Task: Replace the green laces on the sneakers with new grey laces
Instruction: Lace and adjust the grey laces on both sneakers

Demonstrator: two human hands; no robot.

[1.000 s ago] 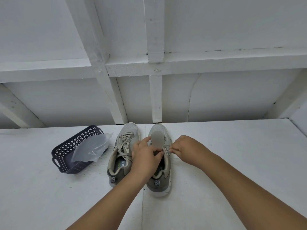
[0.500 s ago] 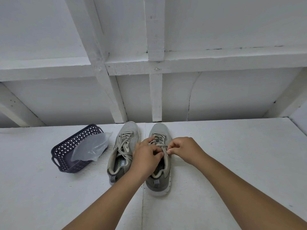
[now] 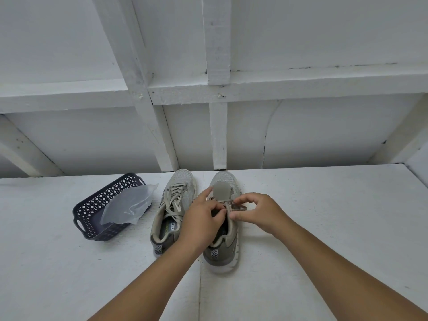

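Centrally, both hands' fingers pinching right sneaker (image 3: 228,230) laces (image 3: 232,206), basket (image 3: 92,216) left.

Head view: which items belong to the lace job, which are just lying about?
In the job:
right sneaker
its lace, pinched by left hand and right hand
left sneaker, still laced

Lying about:
dark basket
clear plastic bag in it

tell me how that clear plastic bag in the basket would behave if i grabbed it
The plastic bag looks thin and crumpled, so probably floppy and very light. It drapes over the basket rim, so it may slide off easily when tugged.
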